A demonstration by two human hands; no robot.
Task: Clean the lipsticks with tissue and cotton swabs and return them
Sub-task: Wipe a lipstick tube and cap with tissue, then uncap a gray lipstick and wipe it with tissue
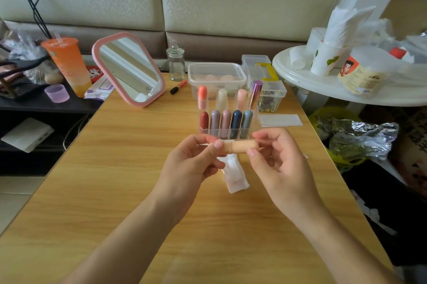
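Observation:
Both hands hold a peach lipstick [242, 146] sideways above the wooden table [115, 168]. My left hand [194, 163] pinches its left end, with a white tissue [234, 174] hanging below from under the fingers. My right hand [277, 161] pinches the cap end between thumb and fingers. Just behind stands a clear acrylic organizer [227, 117] with several capped lipsticks upright in two rows. A tub of cotton swabs [362, 76] sits on the white round side table at the right.
A pink-framed mirror [129, 69] leans at the back left beside an orange drink cup [68, 64]. A glass jar [176, 63], a lidded clear box [216, 76], a folded white sheet [280, 119] and a paper cup with tissue [328, 57] stand around.

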